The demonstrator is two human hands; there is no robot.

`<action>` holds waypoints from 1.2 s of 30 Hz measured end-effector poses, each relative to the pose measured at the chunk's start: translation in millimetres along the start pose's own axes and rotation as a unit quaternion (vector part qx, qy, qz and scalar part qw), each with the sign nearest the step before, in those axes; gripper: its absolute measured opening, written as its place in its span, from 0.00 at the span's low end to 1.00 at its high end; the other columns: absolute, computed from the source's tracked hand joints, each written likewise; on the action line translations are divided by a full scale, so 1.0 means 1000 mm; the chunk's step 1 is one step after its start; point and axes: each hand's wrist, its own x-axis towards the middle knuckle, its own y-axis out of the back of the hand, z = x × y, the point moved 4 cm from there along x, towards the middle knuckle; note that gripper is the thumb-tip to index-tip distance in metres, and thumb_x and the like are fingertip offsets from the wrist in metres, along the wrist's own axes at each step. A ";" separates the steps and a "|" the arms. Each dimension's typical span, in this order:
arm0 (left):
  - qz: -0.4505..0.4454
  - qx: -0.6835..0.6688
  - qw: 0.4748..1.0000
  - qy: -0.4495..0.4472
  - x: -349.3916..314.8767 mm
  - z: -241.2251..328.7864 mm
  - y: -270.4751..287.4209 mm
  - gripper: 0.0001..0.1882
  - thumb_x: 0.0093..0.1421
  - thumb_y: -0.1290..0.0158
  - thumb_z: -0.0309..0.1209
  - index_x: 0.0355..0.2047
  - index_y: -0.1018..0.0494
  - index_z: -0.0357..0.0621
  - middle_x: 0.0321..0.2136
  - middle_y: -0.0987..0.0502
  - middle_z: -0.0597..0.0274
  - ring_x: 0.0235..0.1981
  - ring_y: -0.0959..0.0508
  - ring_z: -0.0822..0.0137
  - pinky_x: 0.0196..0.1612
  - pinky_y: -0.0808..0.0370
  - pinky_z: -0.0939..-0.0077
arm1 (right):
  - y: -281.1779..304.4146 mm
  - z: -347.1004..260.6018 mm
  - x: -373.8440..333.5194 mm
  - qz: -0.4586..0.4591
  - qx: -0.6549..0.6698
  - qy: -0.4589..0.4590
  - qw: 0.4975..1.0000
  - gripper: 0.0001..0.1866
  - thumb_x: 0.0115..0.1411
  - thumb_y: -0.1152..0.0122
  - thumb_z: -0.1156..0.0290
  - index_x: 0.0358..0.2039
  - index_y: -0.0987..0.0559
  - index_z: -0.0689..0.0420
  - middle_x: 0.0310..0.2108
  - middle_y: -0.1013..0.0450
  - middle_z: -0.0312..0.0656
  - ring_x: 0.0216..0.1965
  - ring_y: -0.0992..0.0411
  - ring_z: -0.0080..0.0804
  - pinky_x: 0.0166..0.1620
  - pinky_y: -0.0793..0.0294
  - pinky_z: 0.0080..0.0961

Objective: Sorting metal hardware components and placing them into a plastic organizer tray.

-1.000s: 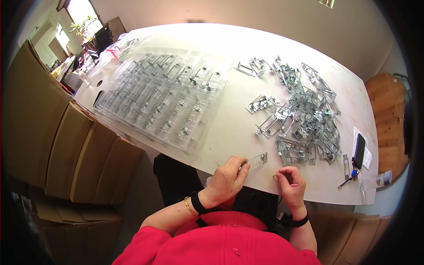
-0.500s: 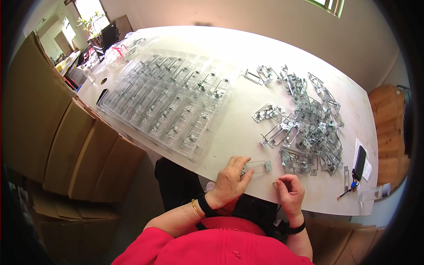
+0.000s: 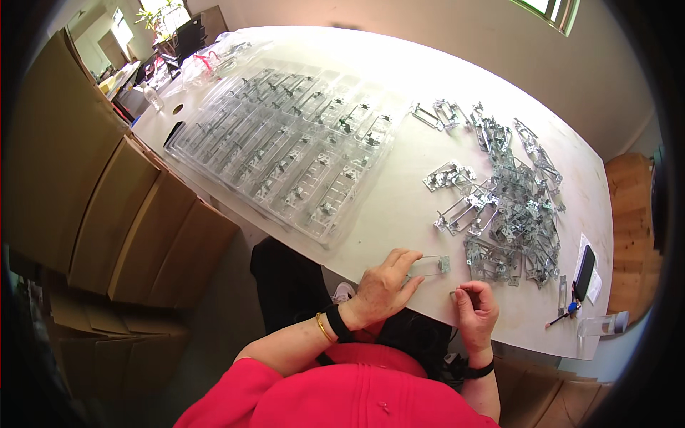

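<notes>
Near the front edge of the white table, my left hand (image 3: 384, 287) has its fingers and thumb around the left end of a metal bracket (image 3: 444, 265) with two thin parallel rods. That end of the bracket is hidden by my fingers, while its plate end points right. To the right of it, my right hand (image 3: 477, 314) is closed in a pinch at the table edge. Something small and dark shows at its fingertips, too small to name. Beyond my right hand lies a tangled pile of similar metal brackets (image 3: 517, 207).
On the left of the white table (image 3: 399, 192), stacked clear plastic trays (image 3: 325, 239) hold brackets in compartments. A black phone (image 3: 585, 272), a small blue-and-black tool (image 3: 573, 307) and a clear container (image 3: 601, 325) are at the right edge. Cardboard sheets (image 3: 93, 192) stand to the left.
The whole view has shifted slightly, with the table's contents appearing farther right. My hands keep nearly the same poses, left at the bracket and right in a pinch.
</notes>
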 end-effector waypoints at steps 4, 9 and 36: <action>-0.032 -0.008 0.999 0.005 0.000 0.002 0.002 0.22 0.62 0.35 0.30 0.55 0.25 0.42 0.48 0.21 0.52 0.32 0.18 0.53 0.33 0.20 0.64 | 0.001 0.000 0.000 0.000 -0.015 0.011 1.000 0.06 0.69 0.34 0.80 0.44 0.21 0.59 0.36 0.24 0.28 0.34 0.28 0.12 0.39 0.28 0.12; -0.060 -0.019 0.998 0.013 -0.001 0.002 0.003 0.22 0.61 0.35 0.30 0.55 0.24 0.42 0.46 0.20 0.52 0.34 0.18 0.51 0.35 0.20 0.63 | 0.000 -0.001 0.000 0.000 -0.008 0.020 1.000 0.06 0.69 0.33 0.80 0.44 0.20 0.59 0.35 0.24 0.29 0.35 0.28 0.13 0.40 0.28 0.13; -0.056 -0.026 0.998 0.000 0.003 0.000 0.004 0.21 0.58 0.34 0.27 0.51 0.23 0.40 0.39 0.20 0.51 0.34 0.17 0.51 0.35 0.19 0.64 | 0.000 -0.006 -0.001 0.036 -0.041 0.024 0.998 0.07 0.66 0.32 0.82 0.43 0.19 0.60 0.35 0.24 0.32 0.34 0.27 0.16 0.39 0.27 0.16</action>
